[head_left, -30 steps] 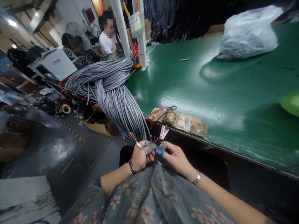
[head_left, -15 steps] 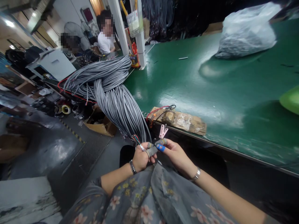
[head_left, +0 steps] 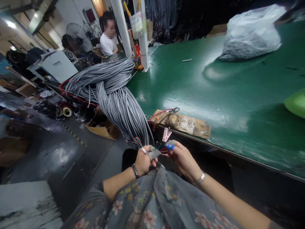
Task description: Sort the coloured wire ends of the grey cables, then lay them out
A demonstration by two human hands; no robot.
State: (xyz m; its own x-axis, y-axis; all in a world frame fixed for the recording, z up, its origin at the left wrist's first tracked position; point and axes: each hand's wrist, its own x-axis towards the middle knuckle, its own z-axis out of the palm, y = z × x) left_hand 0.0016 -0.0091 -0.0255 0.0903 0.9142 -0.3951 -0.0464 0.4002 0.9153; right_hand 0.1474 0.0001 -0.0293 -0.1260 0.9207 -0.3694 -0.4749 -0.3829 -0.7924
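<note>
My left hand (head_left: 144,161) is closed around the end of a grey cable, with taped fingertips; coloured inner wires (head_left: 138,141) fan out above the fist. My right hand (head_left: 182,159), with a blue cover on the thumb tip, pinches thin red wires (head_left: 163,151) that stretch from the left hand's cable end. Both hands hover over my lap, just below the bench edge. A thick bundle of grey cables (head_left: 114,95) hangs off the green bench (head_left: 214,86) down toward my hands.
A taped wooden block (head_left: 183,123) with wires and a pink clip (head_left: 166,134) sits at the bench edge. A plastic bag (head_left: 250,31) lies far right. A cardboard box (head_left: 102,125) stands on the floor. Two other people sit at the back left.
My right hand has pulled a little to the right, away from the left hand, drawing the thin red wires out between them. The left hand has barely moved.
</note>
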